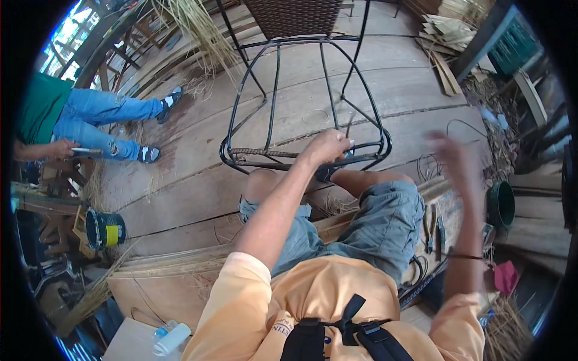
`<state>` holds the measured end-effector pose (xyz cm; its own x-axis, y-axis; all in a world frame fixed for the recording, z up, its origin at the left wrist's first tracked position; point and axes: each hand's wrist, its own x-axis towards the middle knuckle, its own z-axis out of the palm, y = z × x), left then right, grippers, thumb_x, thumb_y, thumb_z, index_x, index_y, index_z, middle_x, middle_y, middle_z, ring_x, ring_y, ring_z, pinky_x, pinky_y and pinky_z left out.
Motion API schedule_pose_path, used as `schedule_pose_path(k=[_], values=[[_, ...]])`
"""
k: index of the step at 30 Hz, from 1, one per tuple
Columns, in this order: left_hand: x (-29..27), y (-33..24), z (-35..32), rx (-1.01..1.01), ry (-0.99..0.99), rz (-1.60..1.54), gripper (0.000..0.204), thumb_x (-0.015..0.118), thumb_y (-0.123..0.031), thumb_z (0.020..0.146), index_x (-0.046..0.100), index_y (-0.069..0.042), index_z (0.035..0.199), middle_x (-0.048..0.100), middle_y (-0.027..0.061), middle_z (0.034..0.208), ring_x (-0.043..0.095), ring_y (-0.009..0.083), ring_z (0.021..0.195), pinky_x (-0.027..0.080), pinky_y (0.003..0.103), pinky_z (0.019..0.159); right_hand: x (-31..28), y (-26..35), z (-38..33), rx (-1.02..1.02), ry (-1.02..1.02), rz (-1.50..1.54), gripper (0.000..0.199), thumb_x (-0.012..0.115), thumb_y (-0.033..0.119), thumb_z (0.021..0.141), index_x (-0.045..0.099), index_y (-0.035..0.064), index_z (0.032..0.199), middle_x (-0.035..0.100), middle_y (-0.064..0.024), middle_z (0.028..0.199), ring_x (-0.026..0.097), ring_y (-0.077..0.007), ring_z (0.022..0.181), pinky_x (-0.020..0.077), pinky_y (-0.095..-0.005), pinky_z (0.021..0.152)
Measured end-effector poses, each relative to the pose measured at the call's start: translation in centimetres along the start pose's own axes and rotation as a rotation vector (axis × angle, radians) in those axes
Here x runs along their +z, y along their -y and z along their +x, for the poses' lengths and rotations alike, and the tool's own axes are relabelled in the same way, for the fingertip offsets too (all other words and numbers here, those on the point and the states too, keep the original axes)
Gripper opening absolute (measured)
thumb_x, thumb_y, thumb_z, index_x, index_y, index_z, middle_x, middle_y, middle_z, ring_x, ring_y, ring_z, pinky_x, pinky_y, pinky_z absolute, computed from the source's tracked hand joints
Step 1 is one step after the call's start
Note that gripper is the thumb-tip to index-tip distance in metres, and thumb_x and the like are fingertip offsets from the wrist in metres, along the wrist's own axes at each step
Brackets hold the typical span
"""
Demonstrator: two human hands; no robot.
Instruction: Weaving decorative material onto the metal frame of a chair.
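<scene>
A black metal chair frame [278,90] stands in front of my knees, its seat bare of weaving and its backrest woven in brown [295,18]. Brown strand is wound around the left part of the front rail [259,153]. My left hand [329,146] is closed at that rail, right of its middle, pinching a thin dark strand [349,123] that sticks up past the fingers. Whether the fingers also grip the rail is hidden. Raised out to the right of the chair, my right hand [454,156] is smeared by motion. A thin dark line curves beside it.
Pliers [430,228] and other hand tools lie on the bench at my right, near a green bucket [501,204]. At left stands a black bucket [106,228]; beyond it a person in jeans [105,108] holds a tool. Long dry strips [195,30] hang at the back.
</scene>
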<state>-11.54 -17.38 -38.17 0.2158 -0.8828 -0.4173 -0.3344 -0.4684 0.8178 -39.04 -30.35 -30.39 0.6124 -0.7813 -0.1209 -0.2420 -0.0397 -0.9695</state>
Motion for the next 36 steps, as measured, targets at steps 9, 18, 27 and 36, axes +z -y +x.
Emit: schedule_pose_path(k=[9,18,27,36], values=[[1.5,-1.7,-0.5,0.033,-0.113,0.206,0.027,0.054,-0.027,0.081,0.067,-0.005,0.087,0.065,0.0205,0.085,0.062,0.0361,0.083,0.048,0.046,0.074,14.8,-5.2,12.7,-0.092,0.103,-0.617,0.02,0.063,0.013,0.08,0.058,-0.0025,0.091,0.06,-0.0124,0.068,0.057,-0.0243,0.059,0.0446,-0.0352,0.055],[0.4,-0.8,0.7,0.151,-0.02,0.194,0.031,0.048,-0.027,0.085,0.064,-0.001,0.082,0.062,0.0178,0.075,0.06,0.0318,0.07,0.047,0.042,0.065,13.8,-6.9,9.9,-0.468,-0.025,-1.228,0.018,0.05,0.014,0.084,0.06,0.0002,0.089,0.063,-0.0224,0.083,0.062,-0.0365,0.078,0.0485,-0.0416,0.069],[0.0,-0.8,1.4,-0.155,0.284,-0.242,0.023,0.051,-0.026,0.085,0.056,-0.007,0.072,0.048,-0.0029,0.057,0.039,0.0064,0.044,0.025,0.025,0.037,16.9,-6.6,-0.4,-0.272,-0.213,-0.583,0.052,0.063,0.003,0.076,0.043,0.0034,0.124,0.062,-0.0155,0.097,0.055,-0.033,0.093,0.0414,-0.0399,0.086],[1.5,-0.5,-1.9,0.24,-0.258,0.423,0.028,0.048,-0.028,0.086,0.064,-0.006,0.084,0.064,0.0199,0.084,0.062,0.0372,0.085,0.049,0.047,0.072,11.8,1.1,3.4,-0.249,0.393,-0.975,0.019,0.053,0.019,0.082,0.062,0.0031,0.089,0.065,-0.0172,0.084,0.063,-0.0332,0.081,0.0498,-0.043,0.067]])
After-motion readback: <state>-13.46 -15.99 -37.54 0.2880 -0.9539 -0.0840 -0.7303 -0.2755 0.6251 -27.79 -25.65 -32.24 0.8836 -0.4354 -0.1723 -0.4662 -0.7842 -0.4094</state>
